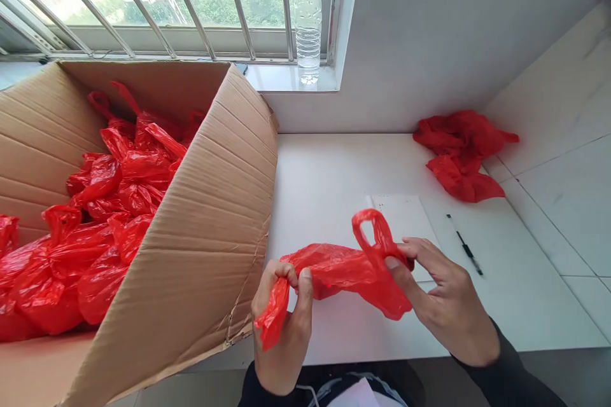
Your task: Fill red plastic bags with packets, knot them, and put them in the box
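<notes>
A thin red plastic bag (338, 270) is stretched between my two hands above the white table. My left hand (284, 324) is closed on its bunched left end, and a crumpled tip pokes out below the fingers. At the other end, my right hand (443, 296) pinches the bag beside its looped handle (375, 226), which stands up open. The bag looks flat, with nothing visible inside. Partly behind the bag and my right hand lies a sheet of white paper (403, 213) with small marks on it.
A large open cardboard box (210, 222) on the left holds several tied red bags (138, 165). Crumpled red bags (463, 152) lie at the table's back right. A black pen (465, 246) rests beside the paper. A water bottle (308, 25) stands on the windowsill.
</notes>
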`<action>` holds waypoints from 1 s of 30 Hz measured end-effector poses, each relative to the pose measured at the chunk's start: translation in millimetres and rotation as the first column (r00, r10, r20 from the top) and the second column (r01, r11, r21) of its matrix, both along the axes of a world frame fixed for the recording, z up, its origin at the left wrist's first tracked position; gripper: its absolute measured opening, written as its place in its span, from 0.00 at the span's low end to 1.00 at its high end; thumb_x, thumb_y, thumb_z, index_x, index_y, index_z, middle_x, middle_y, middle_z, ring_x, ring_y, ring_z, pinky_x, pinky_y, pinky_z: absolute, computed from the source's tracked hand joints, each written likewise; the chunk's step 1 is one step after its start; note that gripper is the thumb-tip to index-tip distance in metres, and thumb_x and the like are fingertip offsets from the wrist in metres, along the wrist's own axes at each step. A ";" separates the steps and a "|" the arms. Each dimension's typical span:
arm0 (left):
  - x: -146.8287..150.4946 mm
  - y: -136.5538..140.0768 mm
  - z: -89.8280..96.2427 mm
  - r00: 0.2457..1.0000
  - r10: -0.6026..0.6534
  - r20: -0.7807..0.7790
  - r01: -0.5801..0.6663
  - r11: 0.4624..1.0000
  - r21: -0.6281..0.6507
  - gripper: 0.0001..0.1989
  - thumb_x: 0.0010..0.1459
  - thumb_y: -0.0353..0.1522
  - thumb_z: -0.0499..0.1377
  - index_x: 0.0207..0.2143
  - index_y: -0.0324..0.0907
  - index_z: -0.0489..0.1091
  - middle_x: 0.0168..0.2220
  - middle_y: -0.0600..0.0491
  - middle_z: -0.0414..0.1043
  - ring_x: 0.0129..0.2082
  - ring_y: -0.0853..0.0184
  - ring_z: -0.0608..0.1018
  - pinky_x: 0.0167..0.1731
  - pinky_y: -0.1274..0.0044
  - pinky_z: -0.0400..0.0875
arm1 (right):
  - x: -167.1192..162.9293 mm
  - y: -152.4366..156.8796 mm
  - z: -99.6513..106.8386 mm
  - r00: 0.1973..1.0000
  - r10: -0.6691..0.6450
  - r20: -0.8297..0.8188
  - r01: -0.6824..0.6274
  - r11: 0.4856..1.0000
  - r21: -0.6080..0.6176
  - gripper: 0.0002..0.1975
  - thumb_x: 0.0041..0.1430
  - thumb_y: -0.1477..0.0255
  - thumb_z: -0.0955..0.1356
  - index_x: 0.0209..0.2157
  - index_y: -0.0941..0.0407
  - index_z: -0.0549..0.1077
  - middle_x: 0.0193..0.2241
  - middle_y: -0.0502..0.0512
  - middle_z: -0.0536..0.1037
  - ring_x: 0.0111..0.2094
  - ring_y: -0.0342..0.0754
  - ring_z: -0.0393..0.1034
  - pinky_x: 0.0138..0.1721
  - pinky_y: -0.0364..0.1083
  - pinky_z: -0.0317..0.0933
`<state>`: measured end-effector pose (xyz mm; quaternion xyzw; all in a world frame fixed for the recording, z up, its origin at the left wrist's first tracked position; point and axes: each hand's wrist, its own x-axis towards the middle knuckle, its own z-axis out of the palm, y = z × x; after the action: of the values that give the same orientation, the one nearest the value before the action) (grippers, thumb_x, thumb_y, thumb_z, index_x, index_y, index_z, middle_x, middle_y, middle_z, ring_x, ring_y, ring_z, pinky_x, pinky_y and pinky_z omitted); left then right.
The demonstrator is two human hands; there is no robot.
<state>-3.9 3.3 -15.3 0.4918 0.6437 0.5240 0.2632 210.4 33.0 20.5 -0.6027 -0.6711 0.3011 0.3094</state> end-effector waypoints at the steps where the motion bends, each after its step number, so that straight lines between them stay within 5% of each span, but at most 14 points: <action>1: -1.4 -1.4 0.3 1.000 0.015 0.023 -0.015 1.000 -0.009 0.09 0.62 0.29 0.61 0.32 0.46 0.61 0.31 0.59 0.61 0.31 0.71 0.69 0.35 0.79 0.66 | 0.1 2.5 2.4 0.999 -0.032 -0.039 0.031 0.999 -0.025 0.12 0.66 0.58 0.64 0.38 0.50 0.73 0.32 0.51 0.74 0.32 0.47 0.68 0.33 0.45 0.67; 4: -6.8 -7.5 0.1 0.996 0.051 0.068 -0.048 0.998 -0.043 0.07 0.61 0.29 0.61 0.35 0.47 0.63 0.33 0.59 0.63 0.30 0.72 0.69 0.34 0.79 0.67 | 4.6 8.0 2.6 0.972 -0.186 -0.141 0.176 0.981 -0.075 0.13 0.67 0.57 0.63 0.37 0.51 0.71 0.33 0.50 0.75 0.32 0.45 0.68 0.29 0.42 0.64; 7: -9.5 -13.1 -0.5 0.997 0.036 0.073 -0.032 0.998 -0.060 0.08 0.60 0.29 0.61 0.39 0.48 0.65 0.38 0.58 0.65 0.31 0.72 0.70 0.34 0.79 0.68 | 10.0 4.1 -1.4 0.969 -0.216 -0.118 0.210 0.976 -0.058 0.14 0.65 0.57 0.65 0.44 0.50 0.71 0.44 0.54 0.76 0.42 0.49 0.71 0.37 0.45 0.69; 10: -7.1 -14.5 0.3 0.996 0.005 0.088 0.003 0.996 -0.091 0.07 0.60 0.30 0.61 0.37 0.47 0.64 0.34 0.59 0.63 0.28 0.73 0.68 0.31 0.80 0.68 | 6.5 -14.3 4.4 0.961 -0.237 -0.140 0.260 0.948 0.185 0.16 0.62 0.63 0.68 0.51 0.47 0.68 0.50 0.57 0.72 0.51 0.56 0.69 0.50 0.57 0.68; 12: -4.0 -13.0 1.5 0.995 -0.012 0.097 0.021 0.995 -0.100 0.09 0.61 0.30 0.62 0.33 0.47 0.62 0.31 0.60 0.60 0.27 0.73 0.67 0.31 0.81 0.68 | -3.9 -28.7 14.7 0.970 -0.137 -0.202 0.204 0.908 0.365 0.13 0.63 0.70 0.67 0.48 0.45 0.68 0.43 0.56 0.72 0.48 0.55 0.70 0.50 0.59 0.68; 14: -1.4 -10.8 3.0 0.996 -0.043 0.074 0.049 0.996 -0.075 0.10 0.62 0.30 0.61 0.31 0.46 0.60 0.30 0.59 0.59 0.29 0.72 0.68 0.32 0.81 0.68 | -18.5 -35.7 23.3 0.973 0.129 -0.192 -0.035 0.902 0.429 0.11 0.65 0.75 0.64 0.45 0.44 0.68 0.37 0.54 0.74 0.41 0.52 0.72 0.43 0.55 0.70; 17: -0.9 -9.7 4.5 0.996 -0.089 0.005 0.089 0.995 -0.040 0.09 0.62 0.29 0.60 0.32 0.46 0.61 0.31 0.59 0.61 0.33 0.71 0.69 0.37 0.81 0.68 | -38.0 -24.2 20.4 0.888 0.458 -0.044 -0.432 0.864 0.258 0.11 0.67 0.79 0.61 0.44 0.49 0.67 0.36 0.53 0.77 0.38 0.49 0.73 0.39 0.50 0.70; 19: -3.0 -11.6 4.5 0.995 -0.098 -0.013 0.097 0.994 -0.056 0.08 0.62 0.30 0.60 0.33 0.46 0.62 0.31 0.59 0.63 0.35 0.70 0.71 0.39 0.80 0.69 | -44.2 -8.5 7.9 0.846 0.527 0.079 -0.532 0.845 0.060 0.10 0.67 0.78 0.59 0.43 0.52 0.68 0.36 0.53 0.77 0.37 0.50 0.73 0.38 0.50 0.69; 23: -8.0 -19.3 1.6 0.989 -0.144 -0.029 0.138 0.979 -0.148 0.07 0.62 0.33 0.60 0.36 0.47 0.63 0.32 0.59 0.66 0.36 0.69 0.74 0.35 0.80 0.70 | -43.2 12.5 -17.5 0.804 0.540 0.250 -0.504 0.841 -0.195 0.13 0.69 0.73 0.55 0.42 0.54 0.70 0.33 0.55 0.77 0.33 0.51 0.73 0.33 0.50 0.67; 27: -8.9 -21.9 1.1 0.986 -0.167 0.019 0.168 0.971 -0.170 0.08 0.61 0.34 0.62 0.38 0.47 0.63 0.33 0.59 0.67 0.29 0.70 0.73 0.32 0.80 0.70 | -39.9 17.0 -24.9 0.829 0.449 0.334 -0.428 0.893 -0.139 0.22 0.70 0.73 0.53 0.62 0.59 0.59 0.30 0.57 0.77 0.24 0.50 0.70 0.25 0.48 0.62; 30: -9.9 -19.3 5.2 0.994 -0.107 0.012 0.108 0.984 -0.140 0.07 0.61 0.35 0.62 0.40 0.48 0.66 0.35 0.58 0.69 0.34 0.69 0.76 0.39 0.79 0.72 | -39.7 18.2 -24.3 0.857 0.403 0.321 -0.386 0.915 -0.117 0.26 0.70 0.72 0.55 0.67 0.58 0.49 0.27 0.54 0.76 0.20 0.48 0.67 0.21 0.47 0.57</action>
<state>-13.7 -16.0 -10.1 0.5048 0.6510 0.4635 0.3264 170.7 51.2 -3.7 -0.5024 -0.8158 0.2661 0.1063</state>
